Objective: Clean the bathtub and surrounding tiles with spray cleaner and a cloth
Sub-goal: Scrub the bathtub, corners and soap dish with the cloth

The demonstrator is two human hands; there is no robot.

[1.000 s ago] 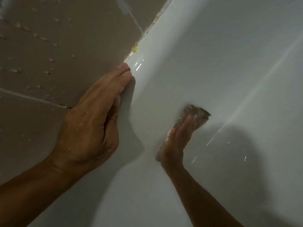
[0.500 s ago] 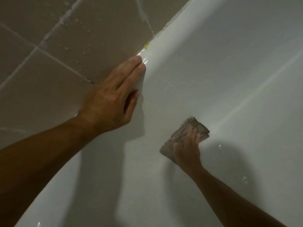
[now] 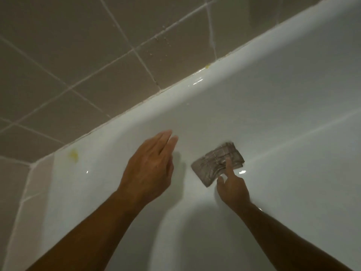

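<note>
The white bathtub (image 3: 273, 118) fills the right and lower frame, and the beige wall tiles (image 3: 78, 55) take the upper left. The left hand (image 3: 150, 169), at centre, is held flat with its fingers straight and released, grasping nothing. Right of centre, the folded grey cloth (image 3: 216, 163) is pressed to the tub's inner wall by the right hand (image 3: 232, 188), with one straight finger laid on it. Even pressure and overlapping strokes are probably best used, and the yellow stains (image 3: 73, 154) at the rim, centre left, should be reached.
</note>
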